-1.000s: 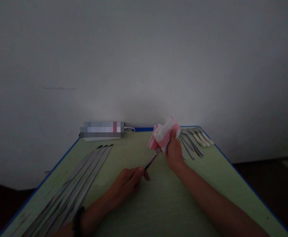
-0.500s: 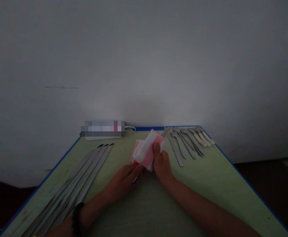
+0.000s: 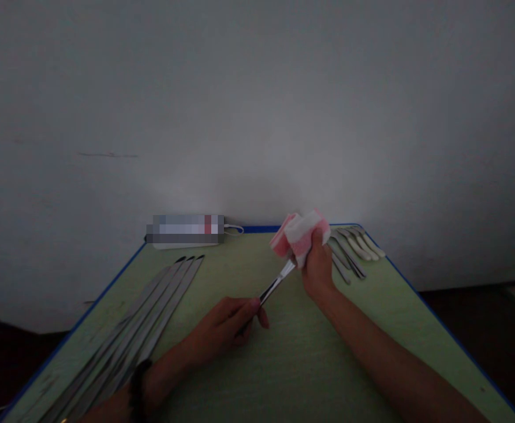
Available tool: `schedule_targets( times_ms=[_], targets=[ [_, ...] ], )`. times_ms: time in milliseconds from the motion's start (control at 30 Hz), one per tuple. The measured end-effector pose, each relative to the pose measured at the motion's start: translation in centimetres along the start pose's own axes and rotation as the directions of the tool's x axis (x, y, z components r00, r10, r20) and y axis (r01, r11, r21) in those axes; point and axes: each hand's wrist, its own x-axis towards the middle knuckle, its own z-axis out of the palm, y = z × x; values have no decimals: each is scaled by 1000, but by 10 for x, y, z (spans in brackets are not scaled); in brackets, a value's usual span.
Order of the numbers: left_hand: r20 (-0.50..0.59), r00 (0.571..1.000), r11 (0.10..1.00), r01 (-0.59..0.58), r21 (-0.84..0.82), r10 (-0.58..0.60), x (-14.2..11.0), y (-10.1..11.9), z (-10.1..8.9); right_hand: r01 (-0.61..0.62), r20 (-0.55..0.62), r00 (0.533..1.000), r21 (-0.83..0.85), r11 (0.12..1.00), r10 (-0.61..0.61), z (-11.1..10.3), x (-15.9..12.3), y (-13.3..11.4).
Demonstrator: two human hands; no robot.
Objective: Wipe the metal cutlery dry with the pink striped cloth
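My left hand is closed around the lower end of a shiny metal table knife, which slants up and away to the right. Its far end is hidden in a folded pink-and-white cloth. That cloth is gripped in my right hand, with the thumb pressed on top and the other fingers largely hidden. Just beyond my right hand lie several metal spoons and other cutlery, partly covered by the hand and cloth.
On the left of the green table lies a row of long flat metal strips with dark slanted tips. A blurred-out white box with a white cable stands by the wall. Cutlery with white handles rests at the back right.
My right hand and the cloth have moved up and right along the knife, away from my left hand. More of the knife's shaft shows between them. My left hand stays nearly in place.
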Motion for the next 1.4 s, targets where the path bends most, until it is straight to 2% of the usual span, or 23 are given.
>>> schedule_targets(
  times_ms=[67,200,400,600,667,800,867,967,1133,1267,1400],
  targets=[
    [2,1000,1000,21,18,-21,0,0,0,-20,-13,1000,-105,994,18,2,-11,2],
    [-20,999,999,42,21,-42,1,-1,0,-60,80,993,-265,962,84,10,-41,7],
    [-106,994,996,33,77,-25,5,-1,3,-116,151,977,-222,968,152,19,-72,17],
    [-114,993,986,-1,170,21,-4,3,0,-99,179,975,-167,981,129,17,-58,20],
    [-76,996,978,-29,208,46,-8,7,-1,-106,179,975,-137,985,130,15,-51,21],
    [123,984,960,-155,232,129,-10,15,2,-142,188,969,-118,983,163,13,-42,20],
    [143,975,956,-198,215,170,-8,16,5,-136,184,969,-153,979,164,12,-42,18],
    [42,987,966,-159,205,154,-2,12,9,-112,175,973,-201,973,149,13,-48,14],
    [-114,989,981,-70,183,92,2,5,9,-85,283,953,-85,993,106,19,-74,10],
    [-168,978,981,-91,171,120,2,3,10,-87,324,940,-76,993,107,23,-91,10],
    [-164,973,972,-129,195,162,3,1,9,-94,287,950,-114,989,123,23,-92,12]
  ],
)
